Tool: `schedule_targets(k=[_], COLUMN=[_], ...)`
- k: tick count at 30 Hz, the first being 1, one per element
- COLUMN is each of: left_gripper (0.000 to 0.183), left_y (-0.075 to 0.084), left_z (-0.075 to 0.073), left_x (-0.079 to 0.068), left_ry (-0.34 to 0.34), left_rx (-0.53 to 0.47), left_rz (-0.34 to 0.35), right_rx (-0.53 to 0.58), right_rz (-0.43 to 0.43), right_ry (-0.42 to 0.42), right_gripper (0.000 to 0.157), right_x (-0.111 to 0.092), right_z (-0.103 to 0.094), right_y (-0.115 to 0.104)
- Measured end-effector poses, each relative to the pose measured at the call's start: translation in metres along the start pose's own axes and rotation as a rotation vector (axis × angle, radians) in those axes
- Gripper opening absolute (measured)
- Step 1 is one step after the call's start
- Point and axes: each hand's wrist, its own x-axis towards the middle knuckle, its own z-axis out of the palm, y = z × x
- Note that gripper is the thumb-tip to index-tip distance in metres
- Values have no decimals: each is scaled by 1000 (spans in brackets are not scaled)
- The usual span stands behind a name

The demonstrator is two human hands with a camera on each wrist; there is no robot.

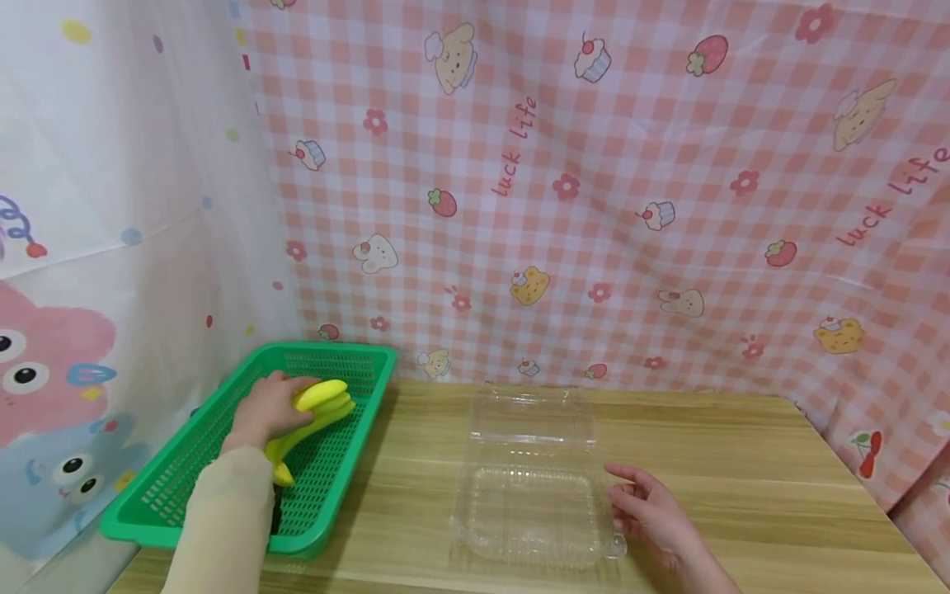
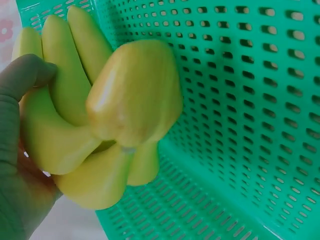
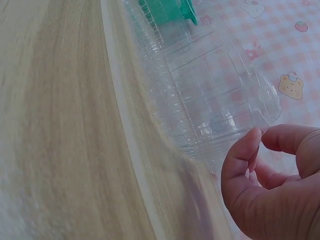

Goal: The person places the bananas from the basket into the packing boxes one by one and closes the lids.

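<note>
A yellow bunch of bananas (image 1: 315, 425) is in the green basket (image 1: 337, 511) on the left. My left hand (image 1: 270, 408) grips the bunch from above. In the left wrist view the thumb lies over the bananas (image 2: 65, 75), and their thick stem end faces the camera. A clear plastic clamshell box (image 1: 530, 511) stands on the table with its lid (image 1: 533, 417) folded back. At the box's right side, my right hand (image 1: 653, 511) pinches the rim between thumb and finger; the right wrist view has the curled fingertips right at the clear wall (image 3: 210, 100).
A wooden table (image 1: 742, 487) carries the basket and the box. Behind it hangs a pink checked cloth (image 1: 623, 148), and a white patterned cloth (image 1: 148, 247) hangs at the left, close beside the basket. A narrow black thing (image 1: 277, 510) shows inside the basket's near end.
</note>
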Motion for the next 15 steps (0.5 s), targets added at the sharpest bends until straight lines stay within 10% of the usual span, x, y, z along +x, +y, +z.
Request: schedule_targets(k=[15], left_gripper=[55], left_y=[4], left_z=[-16], left_x=[0], left_ry=[73], left_rx=[68], left_rz=[86], right_rx=[17], right_rz=[0], right_ry=[-1], right_gripper=[55], right_x=[0], right_z=[1], right_y=[0])
